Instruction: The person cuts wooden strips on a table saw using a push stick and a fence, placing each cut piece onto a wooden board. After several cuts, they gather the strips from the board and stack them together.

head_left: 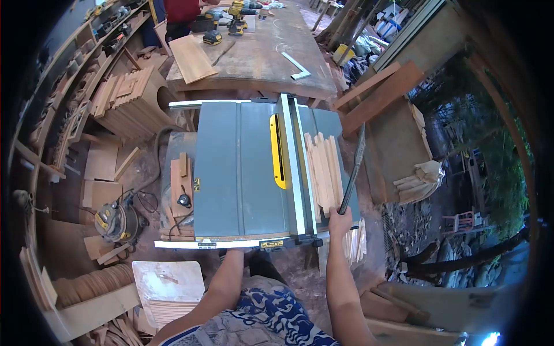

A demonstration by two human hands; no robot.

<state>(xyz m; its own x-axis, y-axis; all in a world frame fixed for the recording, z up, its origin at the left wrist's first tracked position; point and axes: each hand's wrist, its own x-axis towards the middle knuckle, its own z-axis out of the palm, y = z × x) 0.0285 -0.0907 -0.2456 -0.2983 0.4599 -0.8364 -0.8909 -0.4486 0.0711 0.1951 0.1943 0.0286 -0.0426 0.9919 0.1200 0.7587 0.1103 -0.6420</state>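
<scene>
A table saw (219, 167) with a grey top stands directly before me. Its yellow throat plate (278, 153) lies beside the long rip fence (297, 167). My right hand (340, 221) is closed around the lower end of a long dark bar (353, 173), which slants up and away over the saw's right side. Just left of that bar, several thin wood strips (324, 173) lie on the saw top, right of the fence. My left forearm (229, 271) reaches under the saw's front rail (202, 245); the hand and its fingers are hidden there.
Behind the saw is a workbench (259, 69) with a wooden board (192, 59), a square (297, 66) and cordless drills (236, 26). A person in red (183, 10) stands beyond it. On the left floor sits a shop vacuum (119, 222); wood planks (384, 95) lean at right.
</scene>
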